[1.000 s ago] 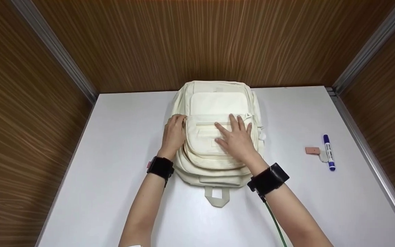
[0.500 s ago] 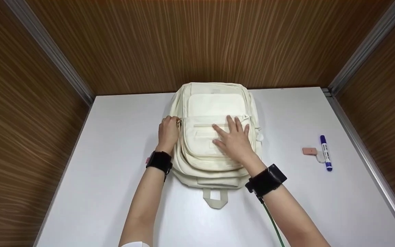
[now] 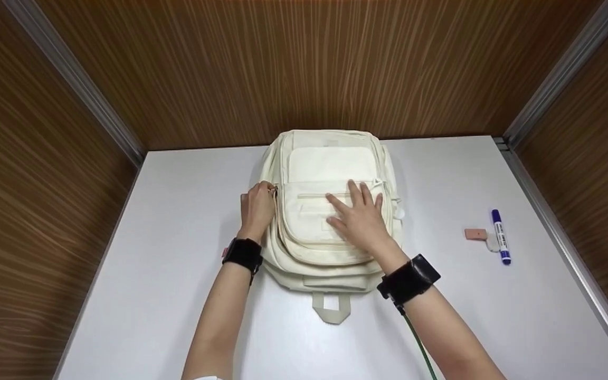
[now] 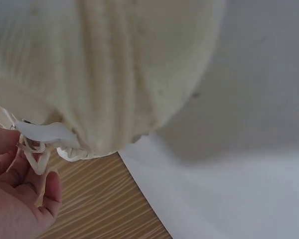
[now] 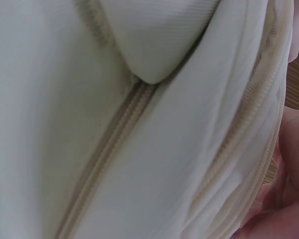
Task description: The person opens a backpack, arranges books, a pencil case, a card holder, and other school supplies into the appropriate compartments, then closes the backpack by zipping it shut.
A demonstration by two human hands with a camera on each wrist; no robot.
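Observation:
A cream backpack point(image 3: 330, 163) lies on the white table, its grey-beige top handle point(image 3: 331, 315) pointing toward me. At the bag's left side, my left hand point(image 3: 257, 208) pinches a small zipper pull point(image 3: 274, 188) with its fingertips. The left wrist view shows that hand point(image 4: 20, 194) with fingers curled by a pale loop point(image 4: 38, 162). My right hand point(image 3: 359, 219) rests spread over the front pocket point(image 3: 309, 224), fingers straight. Cream fabric and a long zipper point(image 5: 107, 159) fill most of the right wrist view.
To the right on the table point(image 3: 441, 316) lie a blue-capped marker point(image 3: 500, 236), a pink block point(image 3: 475, 234) and a small whitish piece point(image 3: 492, 243) between them. Wood-grain panels point(image 3: 304, 63) enclose the back and sides. A green cable point(image 3: 417, 338) trails from the right wrist strap.
My left hand has moved slightly outward to the left along the bag's side, and the zipper pull now shows at its fingertips. My right hand stays on the front pocket.

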